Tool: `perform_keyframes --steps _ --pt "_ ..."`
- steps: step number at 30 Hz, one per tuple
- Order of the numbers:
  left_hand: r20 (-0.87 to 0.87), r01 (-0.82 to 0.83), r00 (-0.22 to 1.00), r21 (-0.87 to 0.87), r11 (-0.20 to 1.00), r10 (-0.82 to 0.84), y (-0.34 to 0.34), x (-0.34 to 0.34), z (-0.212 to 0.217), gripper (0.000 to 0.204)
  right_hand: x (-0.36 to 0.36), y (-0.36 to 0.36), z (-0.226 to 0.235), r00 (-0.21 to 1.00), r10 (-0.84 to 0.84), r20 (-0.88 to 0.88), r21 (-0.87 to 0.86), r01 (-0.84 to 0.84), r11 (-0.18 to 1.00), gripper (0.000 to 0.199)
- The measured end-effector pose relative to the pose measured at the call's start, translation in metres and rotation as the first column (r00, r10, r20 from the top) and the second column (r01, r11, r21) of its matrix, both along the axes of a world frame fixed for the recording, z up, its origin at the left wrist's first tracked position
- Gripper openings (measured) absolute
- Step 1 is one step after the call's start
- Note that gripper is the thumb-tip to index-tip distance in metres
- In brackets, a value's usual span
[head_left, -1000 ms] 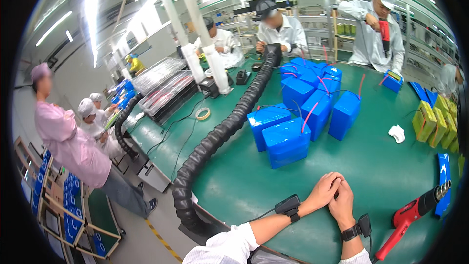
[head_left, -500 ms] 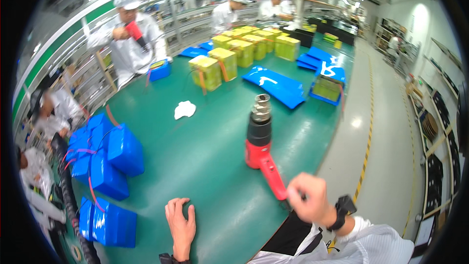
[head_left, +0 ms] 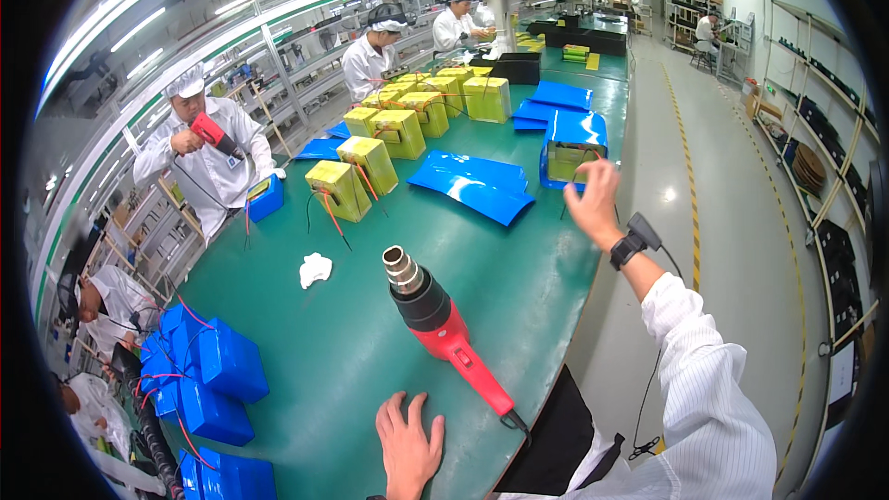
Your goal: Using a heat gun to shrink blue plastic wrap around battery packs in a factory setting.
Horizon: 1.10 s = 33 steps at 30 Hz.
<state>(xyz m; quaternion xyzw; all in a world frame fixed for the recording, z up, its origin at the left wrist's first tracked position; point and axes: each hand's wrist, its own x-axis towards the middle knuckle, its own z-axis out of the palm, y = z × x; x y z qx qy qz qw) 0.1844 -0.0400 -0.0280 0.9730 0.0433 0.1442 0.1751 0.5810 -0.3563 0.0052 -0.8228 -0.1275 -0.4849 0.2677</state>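
My right hand reaches out at the table's right edge, thumb and fingers apart. Its fingertips are close to a yellow battery pack sitting inside a blue shrink sleeve; whether they touch it I cannot tell. My left hand rests on the green tabletop near me, fingers spread, holding nothing. Between my hands and farther in, a red heat gun lies on the table, its metal nozzle pointing away to the left and its cord toward me. Flat blue sleeves lie left of the sleeved pack.
Several yellow battery packs with loose wires stand farther back. Several blue-wrapped packs are grouped at the left beside a black hose. A crumpled white piece lies mid-table. Across the table, a co-worker holds another heat gun.
My right hand has let go of the heat gun's handle and moved forward to the sleeved pack. The heat gun now lies tilted leftward on the table. My left hand stays on the tabletop.
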Motion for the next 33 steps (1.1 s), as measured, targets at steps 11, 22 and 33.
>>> perform_keyframes --steps 11,22,33 --pt "-0.131 -0.066 0.989 0.069 0.995 0.075 -0.005 0.0 0.021 0.047 0.131 -0.136 -0.017 0.665 0.495 -0.56 0.459 -0.248 0.853 0.115" --pt "-0.181 -0.069 0.98 0.093 0.993 0.085 -0.007 0.001 0.019 0.049 0.156 -0.124 -0.036 0.513 0.684 -0.518 0.499 -0.468 0.729 0.134" --pt "-0.238 -0.096 0.965 0.075 0.993 0.111 -0.011 0.006 0.019 0.051 0.144 -0.097 -0.06 0.757 0.531 -0.382 0.412 -0.374 0.831 0.11"
